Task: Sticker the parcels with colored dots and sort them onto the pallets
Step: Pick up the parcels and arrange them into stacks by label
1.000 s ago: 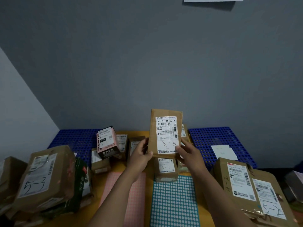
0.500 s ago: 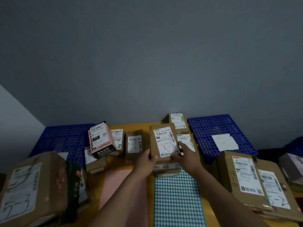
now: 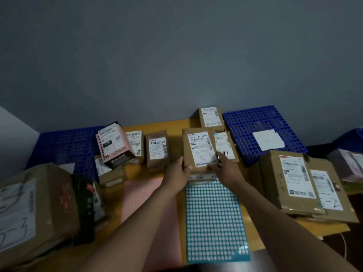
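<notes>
Though it stood upright, parcel point(image 3: 198, 148) now flat.

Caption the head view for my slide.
Left hand and right hand grip a brown cardboard parcel beyond a teal dot-sticker sheet.

Both hands on brown parcel point(image 3: 198, 148), label up. left hand point(image 3: 175, 173) grips its 8 o'clock corner. right hand point(image 3: 225, 170) grips the 4 o'clock corner, thumb on the label. It sits over a lower parcel point(image 3: 200, 177); contact unclear. From the held parcel: teal dot sheet point(image 3: 216, 222) at 6 o'clock, pink dot sheet point(image 3: 149, 213) at 7, tilted pink-black box point(image 3: 115, 146) at 9, left pallet point(image 3: 66, 146) at 9, right pallet point(image 3: 253, 120) at 2.
</notes>
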